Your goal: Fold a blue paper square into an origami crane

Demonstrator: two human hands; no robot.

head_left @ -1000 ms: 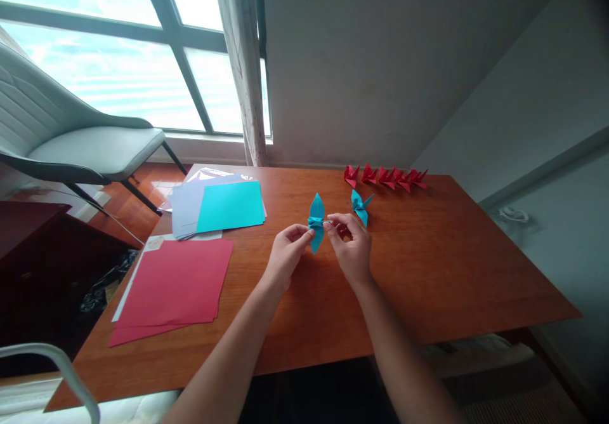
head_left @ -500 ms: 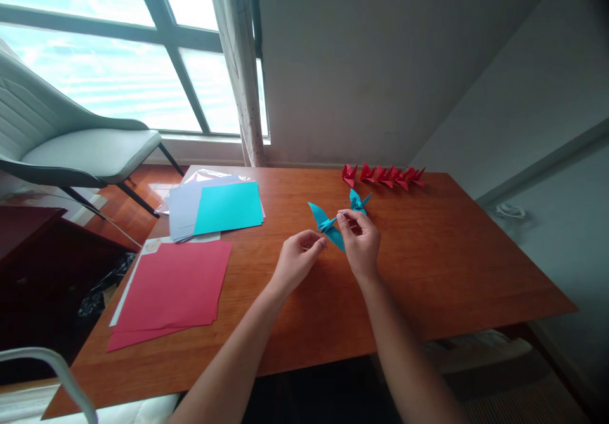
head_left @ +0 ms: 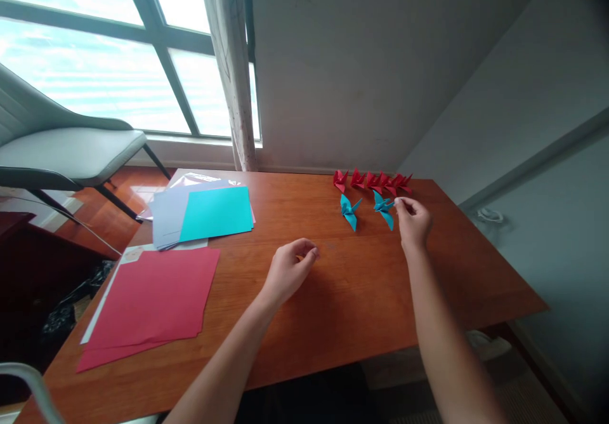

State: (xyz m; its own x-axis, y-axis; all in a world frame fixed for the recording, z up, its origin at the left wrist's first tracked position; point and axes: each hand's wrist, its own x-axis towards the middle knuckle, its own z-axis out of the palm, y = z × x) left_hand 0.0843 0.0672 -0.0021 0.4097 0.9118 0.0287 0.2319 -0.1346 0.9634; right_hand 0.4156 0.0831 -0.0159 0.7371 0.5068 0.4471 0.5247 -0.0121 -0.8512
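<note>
My right hand (head_left: 413, 222) pinches the tip of a blue origami crane (head_left: 383, 209) between thumb and fingertips, at the right of the table. The crane's wings are spread and it sits low over the tabletop; whether it rests there I cannot tell. A second blue crane (head_left: 350, 212) stands to its left, apart from both hands. Behind them several red origami cranes (head_left: 373, 181) form a row. Over the middle of the table my left hand (head_left: 291, 269) is curled, thumb tip close against the fingertips, with nothing in it.
On the left of the wooden table (head_left: 333, 322) lie red paper sheets (head_left: 152, 297) and, farther back, blue paper (head_left: 216, 213) on pale sheets (head_left: 166, 218). A chair (head_left: 71, 151) stands beyond the left edge, near the window. A wall rises behind the table.
My right hand has carried the blue crane rightward and away from my left hand, beside the other blue crane. The left hand stays nearly in place. The view has shifted slightly right.
</note>
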